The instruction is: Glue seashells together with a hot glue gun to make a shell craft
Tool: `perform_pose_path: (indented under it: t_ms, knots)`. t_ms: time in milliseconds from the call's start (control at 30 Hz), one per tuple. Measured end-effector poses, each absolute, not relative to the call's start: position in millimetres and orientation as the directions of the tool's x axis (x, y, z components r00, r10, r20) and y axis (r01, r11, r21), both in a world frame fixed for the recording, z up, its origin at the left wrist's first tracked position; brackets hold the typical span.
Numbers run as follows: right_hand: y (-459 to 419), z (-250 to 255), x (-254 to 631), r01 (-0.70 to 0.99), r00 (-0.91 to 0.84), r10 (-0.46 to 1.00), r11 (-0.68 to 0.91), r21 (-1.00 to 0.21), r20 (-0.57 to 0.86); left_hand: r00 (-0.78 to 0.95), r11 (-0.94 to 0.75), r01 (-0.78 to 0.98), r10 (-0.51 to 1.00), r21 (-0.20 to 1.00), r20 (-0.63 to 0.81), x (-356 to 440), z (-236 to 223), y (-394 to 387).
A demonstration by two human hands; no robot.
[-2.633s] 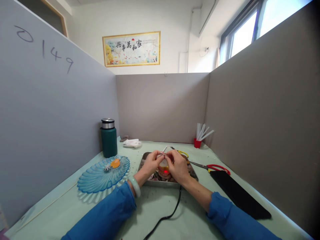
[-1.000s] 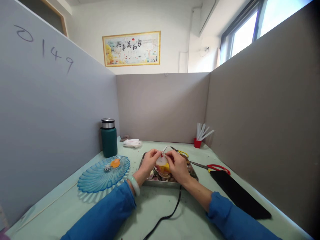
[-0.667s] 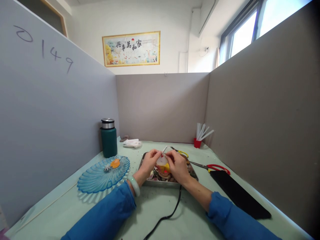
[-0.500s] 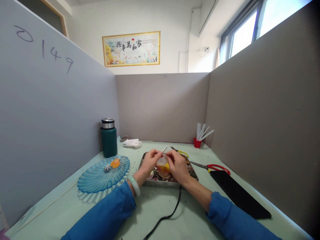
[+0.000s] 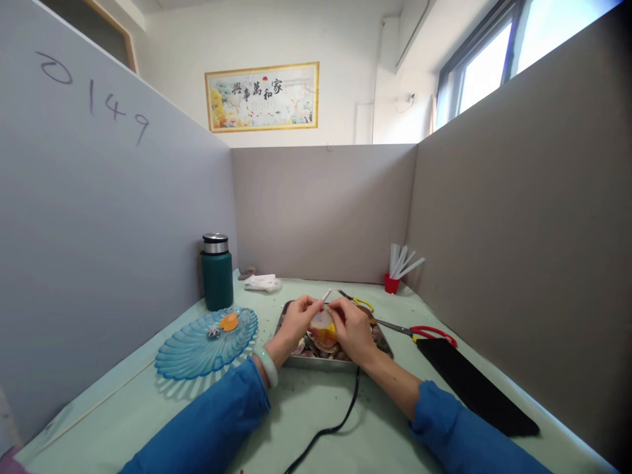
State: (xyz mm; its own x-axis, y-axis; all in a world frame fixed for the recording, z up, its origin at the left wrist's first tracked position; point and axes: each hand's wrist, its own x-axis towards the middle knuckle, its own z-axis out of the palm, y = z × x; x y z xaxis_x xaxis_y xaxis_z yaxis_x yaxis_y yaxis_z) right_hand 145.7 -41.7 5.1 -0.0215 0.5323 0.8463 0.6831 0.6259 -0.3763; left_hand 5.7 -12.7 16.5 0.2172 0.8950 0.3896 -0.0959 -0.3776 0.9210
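Note:
Over the tray (image 5: pixel 316 363), my left hand (image 5: pixel 296 324) and my right hand (image 5: pixel 351 327) nearly meet at the fingertips. A thin white stick (image 5: pixel 326 294) pokes up from the pinched thumb and finger of my left hand. My right hand is pinched too, close beside it, but what lies between its fingers is too small to make out. Below the fingertips is a pale, rounded piece with yellow on it (image 5: pixel 323 324); whether a hand touches it I cannot tell. Stones and shells (image 5: pixel 323 347) fill the metal tray.
Left stand a blue scalloped plate (image 5: pixel 185 352) bearing an orange piece, and a green bottle (image 5: pixel 217 280). Red-handled scissors (image 5: pixel 434 331), yellow-handled scissors (image 5: pixel 364 303) and a black strip (image 5: pixel 476 385) lie right. A red cup (image 5: pixel 392 284) holds white sticks. A black cord (image 5: pixel 340 424) runs frontward.
The whole view has shifted slightly to the right. My hands keep almost the same pinched pose over the tray.

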Motion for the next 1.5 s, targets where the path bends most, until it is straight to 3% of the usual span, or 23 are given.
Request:
perform_pose_path:
  t_ms: [667,967,1500]
  knots:
    - [-40.2,5.5,146.3,0.715,0.015,0.553,0.576,-0.396,0.833,0.255,-0.364,-0.086,0.892,0.927,0.374,7.3,16.2,-12.9]
    - [-44.6,10.7,143.6,0.724,-0.029,0.528,0.597,-0.347,0.848,0.229,-0.502,0.027,0.845,0.864,0.484,7.0,11.3,-5.8]
    - [-43.4,8.1,144.2,0.734,-0.030,0.530,0.587,-0.341,0.847,0.296,-0.443,-0.017,0.854,0.896,0.428,8.7,11.9,-9.9]
